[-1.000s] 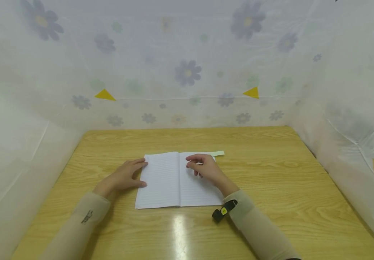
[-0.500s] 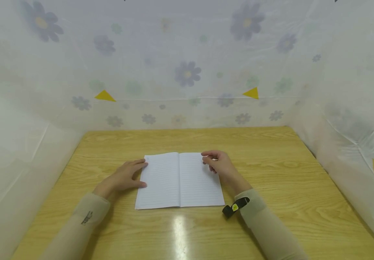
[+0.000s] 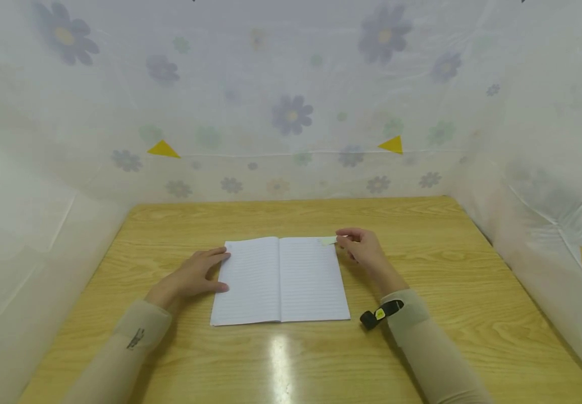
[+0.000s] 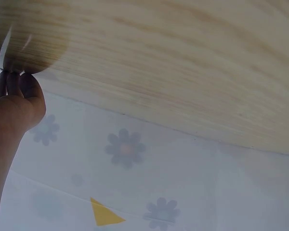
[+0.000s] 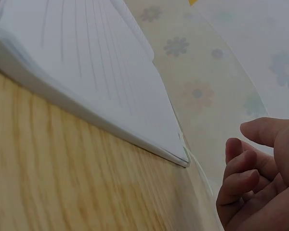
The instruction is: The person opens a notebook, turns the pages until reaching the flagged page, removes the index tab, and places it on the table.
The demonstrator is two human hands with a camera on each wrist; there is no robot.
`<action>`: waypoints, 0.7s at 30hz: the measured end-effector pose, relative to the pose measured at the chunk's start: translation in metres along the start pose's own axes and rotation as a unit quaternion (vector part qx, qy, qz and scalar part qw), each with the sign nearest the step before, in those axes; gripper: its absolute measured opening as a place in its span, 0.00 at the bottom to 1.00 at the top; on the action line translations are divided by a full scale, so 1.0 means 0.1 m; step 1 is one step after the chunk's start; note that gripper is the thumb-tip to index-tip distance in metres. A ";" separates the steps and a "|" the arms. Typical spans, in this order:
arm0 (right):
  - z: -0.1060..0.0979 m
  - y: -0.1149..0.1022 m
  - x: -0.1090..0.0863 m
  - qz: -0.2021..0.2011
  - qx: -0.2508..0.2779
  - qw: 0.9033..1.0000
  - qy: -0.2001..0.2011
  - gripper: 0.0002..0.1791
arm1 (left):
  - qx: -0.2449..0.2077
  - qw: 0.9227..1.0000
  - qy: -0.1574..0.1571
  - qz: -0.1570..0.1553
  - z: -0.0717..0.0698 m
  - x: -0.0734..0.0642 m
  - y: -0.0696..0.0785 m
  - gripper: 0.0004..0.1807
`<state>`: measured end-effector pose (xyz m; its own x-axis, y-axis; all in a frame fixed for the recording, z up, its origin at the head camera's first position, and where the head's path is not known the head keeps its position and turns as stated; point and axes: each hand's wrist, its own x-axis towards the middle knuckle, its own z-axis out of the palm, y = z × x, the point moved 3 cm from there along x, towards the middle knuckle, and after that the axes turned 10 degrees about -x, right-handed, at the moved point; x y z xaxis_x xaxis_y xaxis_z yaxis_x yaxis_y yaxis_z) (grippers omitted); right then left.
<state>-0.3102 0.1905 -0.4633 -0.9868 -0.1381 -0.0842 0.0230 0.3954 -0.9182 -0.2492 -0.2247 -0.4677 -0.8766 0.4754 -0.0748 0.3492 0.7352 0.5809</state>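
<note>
An open lined notebook (image 3: 311,280) lies flat on the table. At its left edge, my left hand (image 3: 187,275) rests with fingertips and thumb spread on the page margin. A short pale green paper strip (image 3: 328,240) sits at the notebook's upper right corner. My right hand (image 3: 363,249) is at that corner, its fingertips covering the strip's outer end. In the right wrist view, the right hand (image 5: 260,178) has loosely bent fingers, with a gap below the uppermost finger and nothing seen between them. The notebook's corner (image 5: 180,156) is just left of it.
The wooden table (image 3: 280,365) is enclosed by pale flower-patterned sheeting (image 3: 291,73) at the back and both sides. Yellow triangles (image 3: 392,145) are stuck on the sheeting. A black strap (image 3: 381,314) is around the right sleeve.
My right hand has moved rightward from over the right page to the upper right corner, uncovering that page. The left hand and notebook stay in place.
</note>
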 end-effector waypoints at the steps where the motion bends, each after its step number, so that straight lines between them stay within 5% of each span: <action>1: -0.02 0.01 0.01 0.003 -0.003 1.000 0.002 0.20 | 0.000 1.000 0.000 0.000 0.00 0.00 0.00 0.49; 12: -0.14 0.13 0.07 0.039 -0.009 0.999 0.028 0.22 | -0.002 1.000 0.002 0.000 -0.01 -0.05 -0.01 0.48; 21: -0.11 0.19 0.15 0.047 -0.035 0.998 0.011 0.24 | 0.004 1.000 0.007 -0.008 -0.02 -0.11 -0.02 0.48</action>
<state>-0.3265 0.2060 -0.4775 -0.9842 -0.0766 -0.1598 0.1060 0.4681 -0.8773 -0.2411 -0.2325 -0.4667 -0.8868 0.4566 -0.0720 0.3377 0.7464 0.5735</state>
